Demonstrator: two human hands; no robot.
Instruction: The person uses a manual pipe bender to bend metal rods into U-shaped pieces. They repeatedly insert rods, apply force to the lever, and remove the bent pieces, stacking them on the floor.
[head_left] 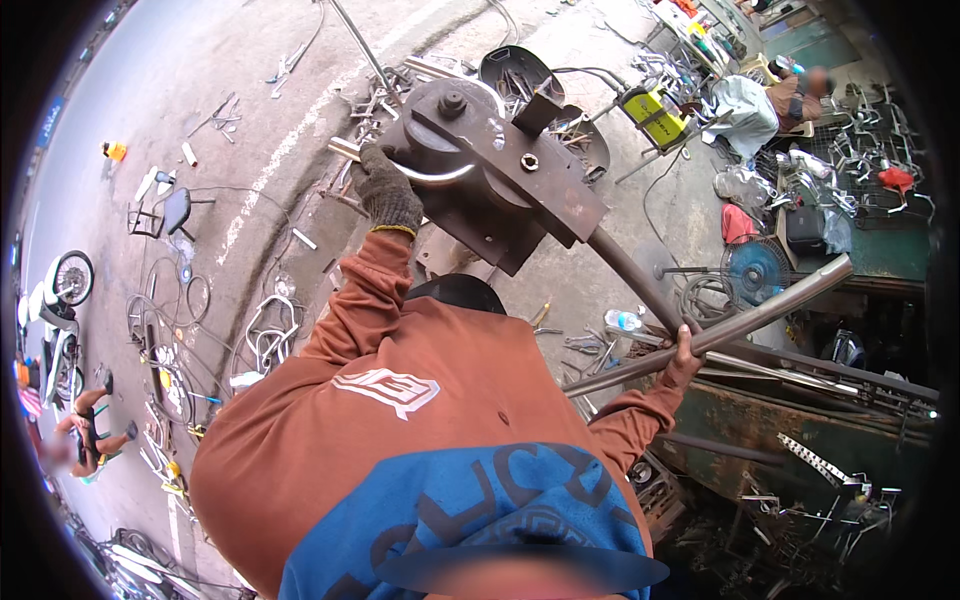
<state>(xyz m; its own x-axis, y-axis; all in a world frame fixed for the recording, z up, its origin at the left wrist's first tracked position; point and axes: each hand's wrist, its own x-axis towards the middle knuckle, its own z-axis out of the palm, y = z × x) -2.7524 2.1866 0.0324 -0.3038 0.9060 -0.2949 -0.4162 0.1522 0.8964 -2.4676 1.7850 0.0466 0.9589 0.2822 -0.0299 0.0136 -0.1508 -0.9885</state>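
A dark brown steel tube bender stands in front of me, with a round die, a bolt on top and a flat plate beneath. My left hand, in a dark knit glove, is closed round a shiny metal tube at the bender's left side. A bright curved stretch of metal runs along the die beside the glove. To the right, my bare right hand grips a long, thick steel pipe lying diagonally. A brown steel bar reaches from the bender toward that hand.
Round bins of metal pieces sit behind the bender. A yellow-green machine, a blue fan and a seated person are to the right. Cables, a white tube frame and a motorcycle are at the left.
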